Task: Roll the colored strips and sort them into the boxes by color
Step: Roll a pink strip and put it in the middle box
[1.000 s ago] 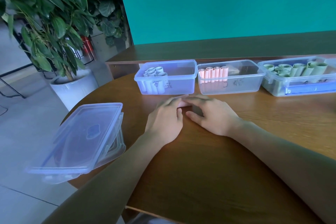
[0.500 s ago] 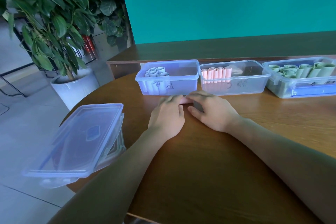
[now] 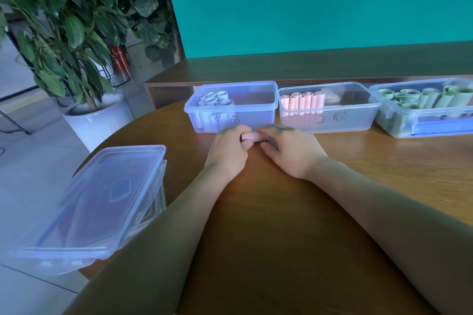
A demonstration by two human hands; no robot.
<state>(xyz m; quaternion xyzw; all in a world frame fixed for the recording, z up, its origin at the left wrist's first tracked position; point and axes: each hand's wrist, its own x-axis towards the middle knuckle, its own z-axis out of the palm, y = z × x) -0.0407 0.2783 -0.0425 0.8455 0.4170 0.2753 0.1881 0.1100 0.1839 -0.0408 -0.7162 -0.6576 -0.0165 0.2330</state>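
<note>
Pink roll (image 3: 252, 136) pinched between left hand (image 3: 229, 151) and right hand (image 3: 290, 149), fingers curled.

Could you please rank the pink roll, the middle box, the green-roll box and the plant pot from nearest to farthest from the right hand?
1. Pink roll, held at the right hand's fingertips.
2. Middle box, just behind.
3. Green-roll box, far right.
4. Plant pot, far left, off the table.
</note>
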